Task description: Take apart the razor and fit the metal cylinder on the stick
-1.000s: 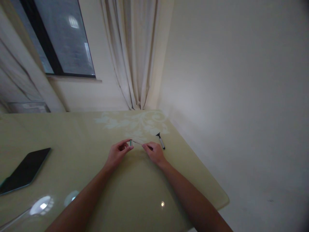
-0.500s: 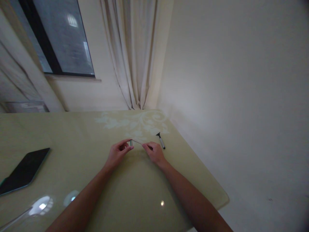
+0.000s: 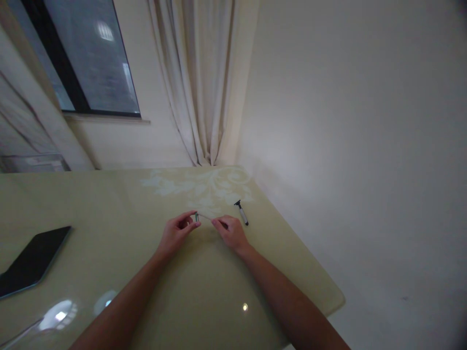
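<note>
Pinched upright between the thumb and index finger of my left hand is a small narrow piece with green, white and dark stripes. My right hand is closed on the end of a thin pale stick. The stick's far end reaches the top of the striped piece; whether they are joined I cannot tell. Just beyond my right hand, a razor with a black head and grey handle lies on the table.
The pale green glossy table has a white floral pattern near its far corner. A dark flat tablet-like object lies at the left. A thin pale rod or cable shows at the lower left. A wall borders the right side, curtains the back.
The striped piece has turned slightly between my left fingers, and the stick's angle has shifted a little. The whole view has moved slightly. The razor stays in place on the table.
</note>
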The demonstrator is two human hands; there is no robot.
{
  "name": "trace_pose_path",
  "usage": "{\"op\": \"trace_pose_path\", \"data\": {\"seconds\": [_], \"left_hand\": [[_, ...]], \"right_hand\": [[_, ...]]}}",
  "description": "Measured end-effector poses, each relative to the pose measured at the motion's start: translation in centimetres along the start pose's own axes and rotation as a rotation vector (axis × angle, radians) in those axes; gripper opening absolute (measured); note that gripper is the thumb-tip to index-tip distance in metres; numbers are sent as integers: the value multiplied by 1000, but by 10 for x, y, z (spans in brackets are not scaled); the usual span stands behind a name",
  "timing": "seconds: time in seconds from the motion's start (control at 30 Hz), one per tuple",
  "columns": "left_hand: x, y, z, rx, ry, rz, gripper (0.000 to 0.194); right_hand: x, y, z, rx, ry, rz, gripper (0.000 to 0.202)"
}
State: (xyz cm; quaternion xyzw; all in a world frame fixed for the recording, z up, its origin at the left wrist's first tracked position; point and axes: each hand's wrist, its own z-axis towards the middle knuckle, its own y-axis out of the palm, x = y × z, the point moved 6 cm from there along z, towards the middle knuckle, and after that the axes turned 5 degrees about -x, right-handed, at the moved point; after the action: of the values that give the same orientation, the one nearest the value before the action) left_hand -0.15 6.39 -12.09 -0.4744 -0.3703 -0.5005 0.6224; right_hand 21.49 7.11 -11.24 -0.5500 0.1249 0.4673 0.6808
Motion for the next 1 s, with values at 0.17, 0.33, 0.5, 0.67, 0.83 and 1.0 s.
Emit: {"op": "trace_pose_path", "data": {"seconds": [0.17, 0.33, 0.5, 0.67, 0.83, 1.0], "left_hand": [[0, 0, 0, 2, 10, -8, 54], [0, -1, 0, 9, 23, 4, 53], [-1, -2, 0, 11, 8, -2, 53], [0, -3, -1, 17, 5, -13, 54], [2, -3, -2, 8, 7, -15, 52], [1, -2, -2, 4, 25, -17, 53]], "right_hand": [[-2, 0, 0, 4, -24, 22, 43], [-2, 0, 1, 27, 42, -24, 49], [-7, 4, 0, -3, -13, -11, 47], [-4, 4, 0, 20, -12, 20, 46], [-2, 3, 0, 32, 18, 31, 48], [-6, 3, 0, 4, -21, 51, 50]]}}
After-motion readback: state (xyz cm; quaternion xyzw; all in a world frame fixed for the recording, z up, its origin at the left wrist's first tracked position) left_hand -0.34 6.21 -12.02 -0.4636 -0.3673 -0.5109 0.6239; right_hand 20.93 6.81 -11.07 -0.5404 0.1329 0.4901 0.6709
